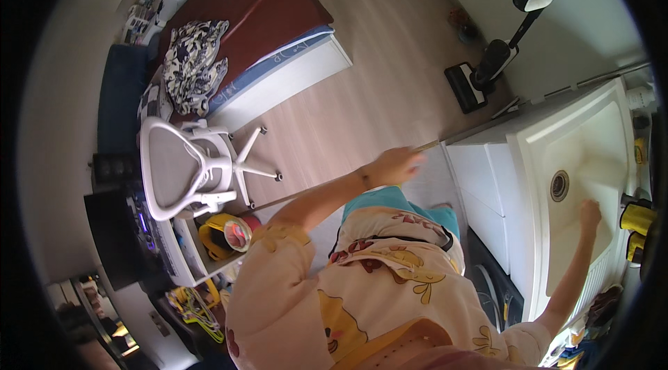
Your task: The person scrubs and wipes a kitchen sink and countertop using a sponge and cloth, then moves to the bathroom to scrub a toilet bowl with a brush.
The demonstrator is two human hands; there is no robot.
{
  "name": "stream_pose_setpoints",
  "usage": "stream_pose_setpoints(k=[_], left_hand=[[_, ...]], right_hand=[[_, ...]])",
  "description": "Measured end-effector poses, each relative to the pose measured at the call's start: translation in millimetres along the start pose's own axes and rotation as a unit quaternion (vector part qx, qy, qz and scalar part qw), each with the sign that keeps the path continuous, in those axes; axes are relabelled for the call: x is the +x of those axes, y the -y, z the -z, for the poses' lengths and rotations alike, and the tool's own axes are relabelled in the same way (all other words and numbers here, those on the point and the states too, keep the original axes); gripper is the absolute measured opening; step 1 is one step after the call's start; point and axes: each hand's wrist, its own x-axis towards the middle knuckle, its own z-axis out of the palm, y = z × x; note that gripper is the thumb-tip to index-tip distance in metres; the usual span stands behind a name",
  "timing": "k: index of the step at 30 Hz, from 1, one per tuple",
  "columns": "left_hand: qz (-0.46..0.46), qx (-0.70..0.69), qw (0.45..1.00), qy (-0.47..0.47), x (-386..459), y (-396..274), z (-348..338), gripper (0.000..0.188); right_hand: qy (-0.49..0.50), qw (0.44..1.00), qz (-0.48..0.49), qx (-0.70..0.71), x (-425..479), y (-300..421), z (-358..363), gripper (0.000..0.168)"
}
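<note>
My left hand (397, 166) is out in front of my body, over the floor beside the doorway strip. Its fingers are blurred, and I cannot tell how far they are closed. My right hand (590, 213) is reaching into the white laundry sink (566, 244), at the basin's sloped side. Its fingers are curled, and whatever might be inside them is hidden. Close to that hand is the round metal drain (560, 185).
A cordless floor cleaner (490, 64) stands against the wall. White cabinet doors (477, 182) front the sink. Yellow-and-black cloth items (637, 217) hang by its far rim. A white swivel chair (190, 171), an open drawer (201, 260) and a bed (245, 10) are on the left.
</note>
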Motion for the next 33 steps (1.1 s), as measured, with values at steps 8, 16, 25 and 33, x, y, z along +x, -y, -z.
stream_pose_setpoints(k=[8,16,25,33], left_hand=[[0.561,0.091,0.680,0.463,-226,169,-25,0.035],[0.462,0.118,0.858,0.191,-118,297,35,0.038],[0.572,-0.201,0.794,0.040,69,341,238,0.041],[0.387,0.015,0.817,0.427,-27,399,133,0.032]], right_hand=[[0.087,0.972,-0.213,0.038,-31,2,36,0.022],[-0.054,0.981,0.003,0.185,24,117,236,0.013],[-0.005,0.913,0.349,0.212,187,376,363,0.007],[0.015,0.853,0.494,0.166,339,573,436,0.009]])
